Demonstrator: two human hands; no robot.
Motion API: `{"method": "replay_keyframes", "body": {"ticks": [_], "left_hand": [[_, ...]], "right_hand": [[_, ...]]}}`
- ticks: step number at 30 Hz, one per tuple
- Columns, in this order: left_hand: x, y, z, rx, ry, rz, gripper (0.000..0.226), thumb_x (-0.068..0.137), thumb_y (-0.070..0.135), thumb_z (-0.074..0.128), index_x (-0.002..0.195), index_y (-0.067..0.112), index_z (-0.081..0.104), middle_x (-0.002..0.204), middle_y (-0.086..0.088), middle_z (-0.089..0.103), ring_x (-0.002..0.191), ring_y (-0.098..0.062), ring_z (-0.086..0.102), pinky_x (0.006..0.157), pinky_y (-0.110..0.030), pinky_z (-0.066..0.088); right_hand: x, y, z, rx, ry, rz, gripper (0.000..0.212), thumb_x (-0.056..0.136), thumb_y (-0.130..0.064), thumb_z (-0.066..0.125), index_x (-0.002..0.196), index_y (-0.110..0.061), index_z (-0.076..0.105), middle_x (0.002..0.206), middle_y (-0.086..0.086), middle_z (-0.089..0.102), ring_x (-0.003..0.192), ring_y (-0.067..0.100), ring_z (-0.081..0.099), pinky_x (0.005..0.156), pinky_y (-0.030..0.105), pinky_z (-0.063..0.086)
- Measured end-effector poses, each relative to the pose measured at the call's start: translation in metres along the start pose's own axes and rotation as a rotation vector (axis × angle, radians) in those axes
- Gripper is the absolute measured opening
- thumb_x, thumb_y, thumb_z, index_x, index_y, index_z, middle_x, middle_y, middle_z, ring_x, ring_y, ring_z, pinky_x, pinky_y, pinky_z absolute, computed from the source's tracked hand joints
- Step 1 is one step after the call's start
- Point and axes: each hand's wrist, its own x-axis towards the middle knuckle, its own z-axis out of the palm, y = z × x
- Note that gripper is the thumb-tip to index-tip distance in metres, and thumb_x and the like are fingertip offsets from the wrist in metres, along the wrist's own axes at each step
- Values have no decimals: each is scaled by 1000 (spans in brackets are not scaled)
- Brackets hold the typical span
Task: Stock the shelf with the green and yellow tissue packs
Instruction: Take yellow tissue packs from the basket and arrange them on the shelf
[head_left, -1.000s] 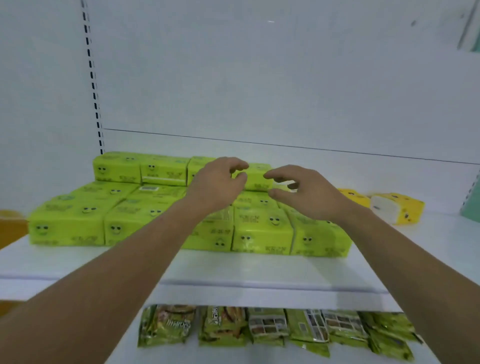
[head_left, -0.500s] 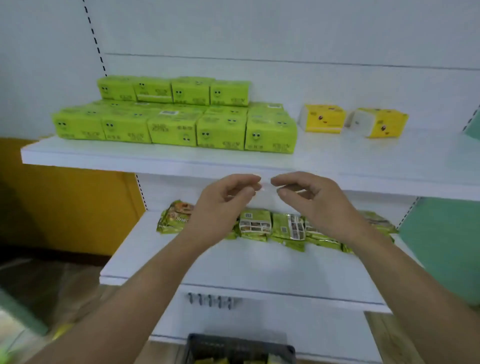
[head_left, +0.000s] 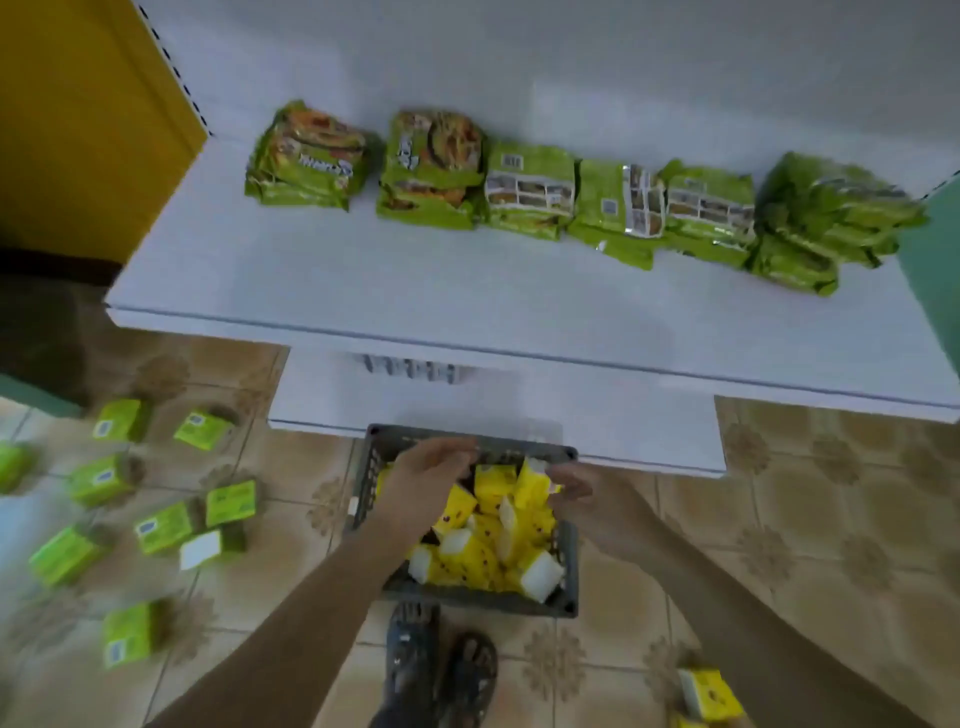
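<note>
Now both arms reach down; left hand (head_left: 426, 478) and right hand (head_left: 584, 501) hover loosely curled over yellow packs (head_left: 483, 535).

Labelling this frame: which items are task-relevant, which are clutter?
Job:
yellow tissue packs in the dark plastic basket
green tissue packs scattered on the tiled floor
left hand, right hand

Clutter:
green snack bags on the white shelf

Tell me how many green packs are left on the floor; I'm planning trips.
9 packs, all scattered on the tiles left of the basket; more may lie out of frame.
</note>
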Motion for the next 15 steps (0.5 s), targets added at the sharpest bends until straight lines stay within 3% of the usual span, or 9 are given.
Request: {"method": "replay_keyframes", "body": {"ticks": [2,5,9,12,15], "left_hand": [[15,-41,3,-35,2,-107,17,95,10,54,103,14,68,94,2,68,88,-15,63,72,-18,48],[40,-97,12,-79,-33,-230,14,94,10,54,98,16,67,96,-2,66,90,-17,61,74,-24,46],[86,-176,36,-36,-71,-329,24,96,11,51,117,7,62,101,-5,64,91,-18,58,73,-23,42],[116,-229,59,39,-126,-366,21,94,17,53,112,15,64,107,-2,65,102,-22,60,88,-35,44],[138,-271,77,88,-168,-379,14,88,22,58,100,27,63,120,-5,64,111,-22,59,95,-37,43]], "right_hand": [[16,36,40,-52,-100,89,47,93,-25,59,138,-19,48,141,-1,49,122,16,53,97,30,43],[46,92,100,-199,-227,163,54,96,-34,54,145,-25,35,152,-1,34,132,22,42,101,36,40],[97,154,170,-340,-250,216,56,94,-32,54,146,-20,34,152,5,31,138,27,32,105,37,37],[138,195,214,-502,-245,178,59,90,-32,57,143,-18,36,150,9,32,136,30,31,105,42,38],[179,237,251,-733,-248,123,63,87,-42,58,142,-21,35,151,10,26,139,34,23,109,46,28]]}}
